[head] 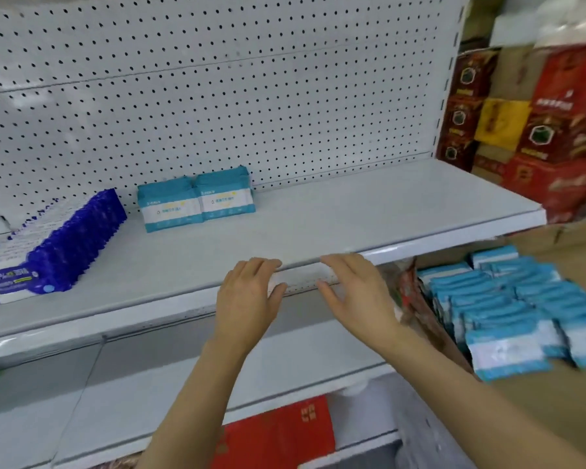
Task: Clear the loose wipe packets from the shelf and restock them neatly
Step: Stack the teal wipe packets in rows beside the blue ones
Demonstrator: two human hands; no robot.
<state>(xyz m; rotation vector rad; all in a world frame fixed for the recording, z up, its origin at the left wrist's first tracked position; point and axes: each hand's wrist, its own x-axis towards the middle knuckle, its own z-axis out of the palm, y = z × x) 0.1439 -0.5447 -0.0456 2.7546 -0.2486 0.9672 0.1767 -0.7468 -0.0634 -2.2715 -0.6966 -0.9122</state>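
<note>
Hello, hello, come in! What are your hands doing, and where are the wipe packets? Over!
Left hand and right hand open, empty, at shelf front edge. Two teal packets upright at the back; teal pile waiting off right. Nothing blocking.

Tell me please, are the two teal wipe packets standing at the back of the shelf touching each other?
Touching. The head view shows the left teal packet and right teal packet pressed side by side, no gap.
</note>
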